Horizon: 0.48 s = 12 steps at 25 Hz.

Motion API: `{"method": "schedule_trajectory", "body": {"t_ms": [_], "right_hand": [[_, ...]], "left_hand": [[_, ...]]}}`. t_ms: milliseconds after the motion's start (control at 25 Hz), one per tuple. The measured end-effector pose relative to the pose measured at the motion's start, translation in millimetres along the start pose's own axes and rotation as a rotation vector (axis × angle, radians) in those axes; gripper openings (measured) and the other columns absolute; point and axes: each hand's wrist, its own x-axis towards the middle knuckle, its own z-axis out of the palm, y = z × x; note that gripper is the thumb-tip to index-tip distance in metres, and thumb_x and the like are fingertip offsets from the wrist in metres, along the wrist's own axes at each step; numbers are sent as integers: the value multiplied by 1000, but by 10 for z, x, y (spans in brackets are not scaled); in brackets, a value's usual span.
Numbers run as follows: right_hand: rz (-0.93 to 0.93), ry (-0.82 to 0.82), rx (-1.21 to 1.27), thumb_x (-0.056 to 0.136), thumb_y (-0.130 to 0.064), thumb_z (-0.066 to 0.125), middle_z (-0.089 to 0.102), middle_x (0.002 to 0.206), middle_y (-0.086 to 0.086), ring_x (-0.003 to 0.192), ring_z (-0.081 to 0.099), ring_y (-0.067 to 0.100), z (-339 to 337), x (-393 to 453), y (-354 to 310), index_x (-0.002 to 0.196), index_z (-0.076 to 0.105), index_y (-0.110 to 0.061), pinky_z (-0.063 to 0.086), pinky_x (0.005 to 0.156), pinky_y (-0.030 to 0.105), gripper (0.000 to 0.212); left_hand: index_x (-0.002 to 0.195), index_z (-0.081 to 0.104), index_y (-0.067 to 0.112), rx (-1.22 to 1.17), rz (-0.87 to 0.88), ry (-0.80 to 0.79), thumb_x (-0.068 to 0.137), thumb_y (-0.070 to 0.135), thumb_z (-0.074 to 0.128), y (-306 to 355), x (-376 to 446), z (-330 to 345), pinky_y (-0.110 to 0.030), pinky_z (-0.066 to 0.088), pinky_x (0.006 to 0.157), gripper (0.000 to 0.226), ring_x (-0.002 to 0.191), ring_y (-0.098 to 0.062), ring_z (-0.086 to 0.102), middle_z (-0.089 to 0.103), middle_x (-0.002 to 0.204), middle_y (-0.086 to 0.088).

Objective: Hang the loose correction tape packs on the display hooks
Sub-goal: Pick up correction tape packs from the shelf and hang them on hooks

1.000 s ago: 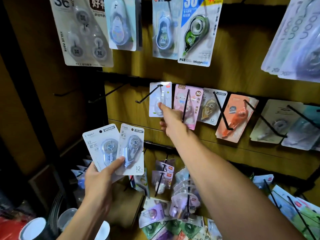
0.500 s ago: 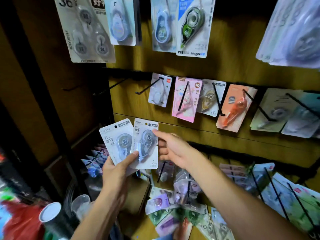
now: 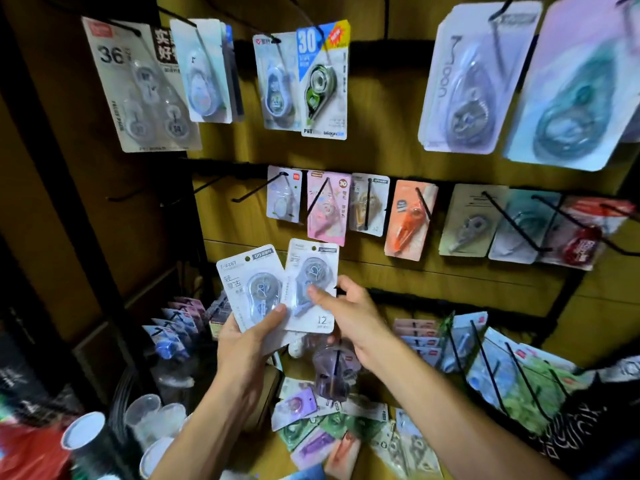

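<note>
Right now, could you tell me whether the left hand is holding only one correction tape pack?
No, the left hand holds two packs, the left pack and the right pack.

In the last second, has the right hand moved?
Yes. The right hand dropped from the hanging white pack down to the right-hand pack held below.

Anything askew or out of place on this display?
Yes: loose packs lie in a jumbled heap below the hooks, unhung. The orange pack hangs tilted. Several hooks at the left of the middle row are bare.
</note>
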Motion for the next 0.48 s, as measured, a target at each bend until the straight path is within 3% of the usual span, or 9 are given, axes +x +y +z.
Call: {"method": "schedule_trajectory", "body": {"t_ms": [80, 200, 360, 480], "right_hand": [[-25, 22, -69, 93, -31, 64, 72, 83, 2, 40, 54, 15, -85, -100, 4, 106, 58, -26, 36, 33, 20, 16], [-19, -20, -77, 96, -27, 60, 72, 99, 2, 47, 57, 16, -280, -274, -9, 120, 55, -28, 39, 37, 23, 25], [-122, 71, -204, 99, -18, 53, 74, 94, -16, 55, 60, 18, -550, -592, 37, 101, 57, -38, 39, 45, 25, 21], [-249, 114, -253, 99, -20, 53, 73, 103, -7, 53, 60, 17, -674, -713, 29, 104, 60, -33, 38, 44, 23, 15]], "left_hand": [[106, 68, 8, -6, -16, 4, 80, -4, 71, -31, -14, 70, -23, 59, 61, 28, 72, -16, 74, 77, 93, -8], [111, 67, 7, 3, -30, -8, 79, -3, 72, -95, -33, 161, -26, 61, 65, 33, 77, -20, 74, 76, 100, -10], [105, 69, 12, -12, -57, -11, 80, -1, 73, -152, -42, 208, -29, 62, 68, 29, 77, -21, 75, 77, 96, -8], [105, 68, 11, -23, -89, -2, 79, -2, 73, -203, -59, 225, -26, 60, 62, 29, 75, -21, 75, 77, 96, -9]]}}
